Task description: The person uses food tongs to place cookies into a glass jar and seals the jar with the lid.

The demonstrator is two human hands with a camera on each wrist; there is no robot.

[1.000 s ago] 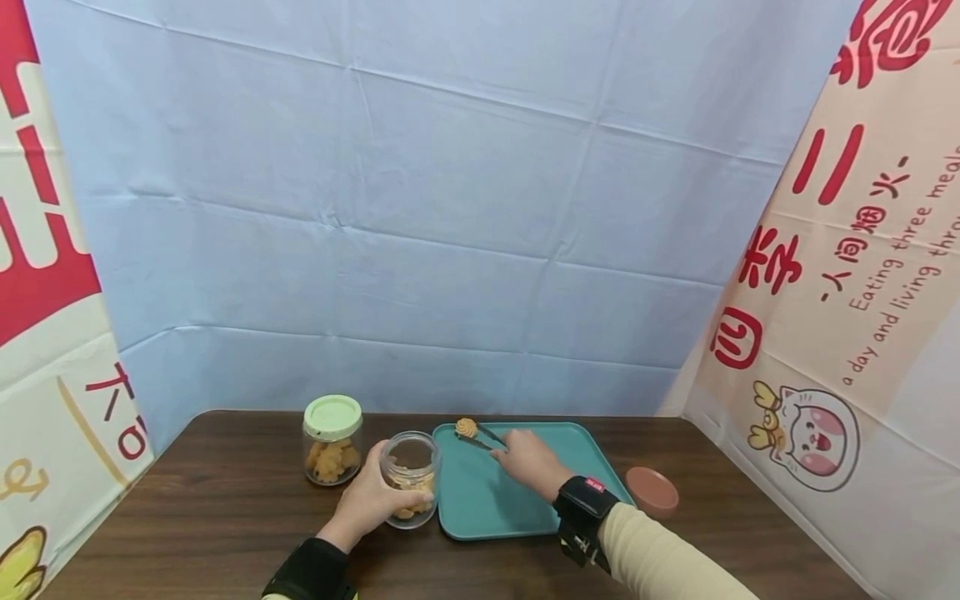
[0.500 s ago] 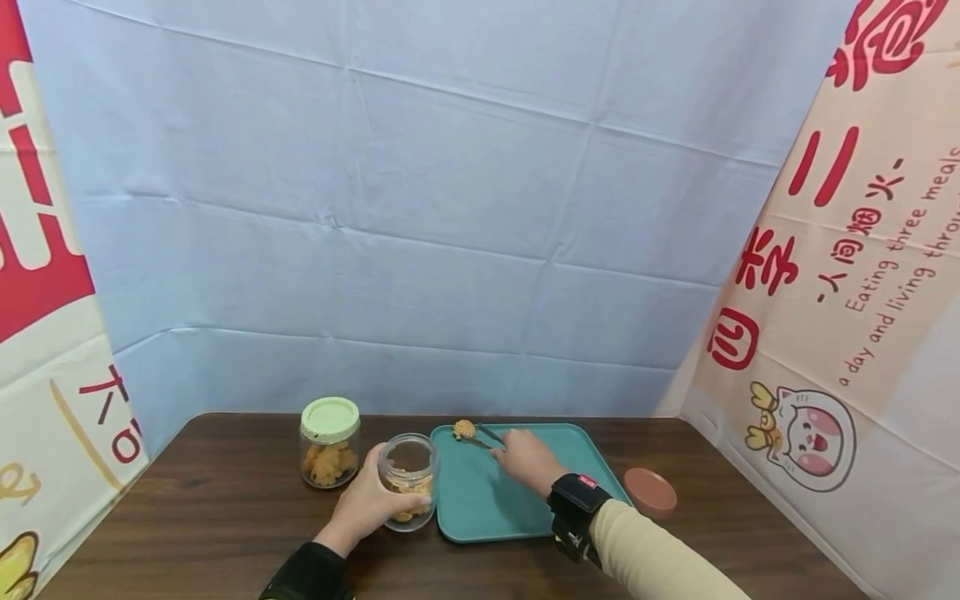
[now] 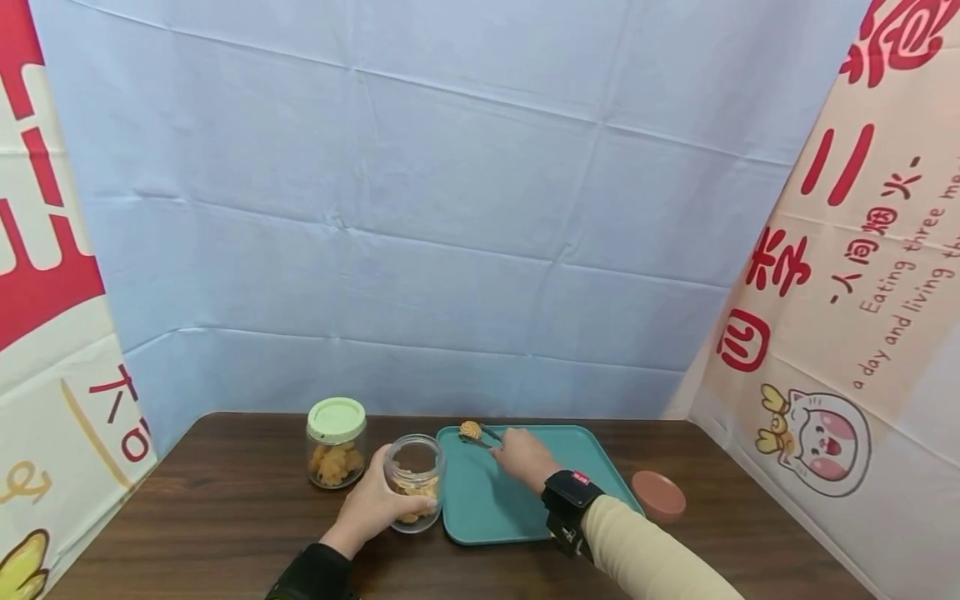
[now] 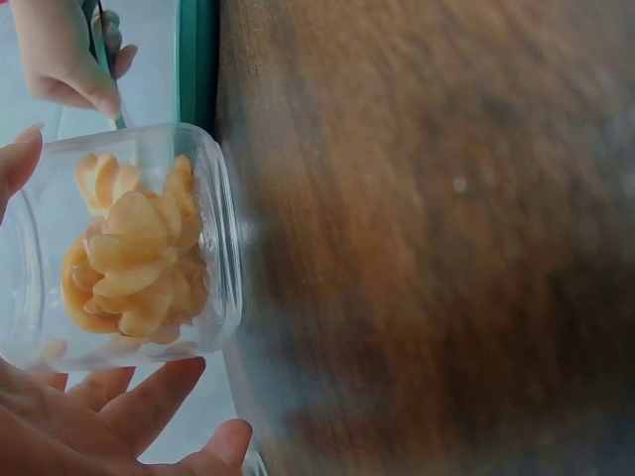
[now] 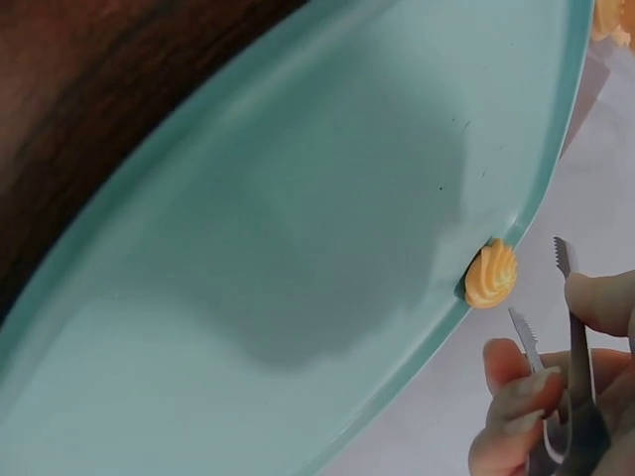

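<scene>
My left hand (image 3: 375, 504) grips a lidless clear jar (image 3: 433, 467) from the left, its thumb across the near side. Several golden cookies lie at the bottom of that jar, as the left wrist view shows. My right hand (image 3: 522, 458) holds small metal tongs (image 5: 577, 362) over the far part of the teal tray (image 3: 495, 512). One swirled cookie (image 5: 491, 275) sits at the tray's far left corner, right by the tong tips. Those serrated tips stand apart in the right wrist view, with the cookie beyond them.
A second jar of cookies (image 3: 335, 462) with a pale green lid (image 3: 337, 419) stands left of the left hand. Right of the tray lies a round reddish-brown lid (image 3: 657, 496). Light blue cloth (image 3: 450, 250) hangs behind the dark wooden table (image 3: 210, 517).
The right hand and forearm have shifted slightly left relative to the tray. The head view has moved a little; the left hand keeps its grip on the jar.
</scene>
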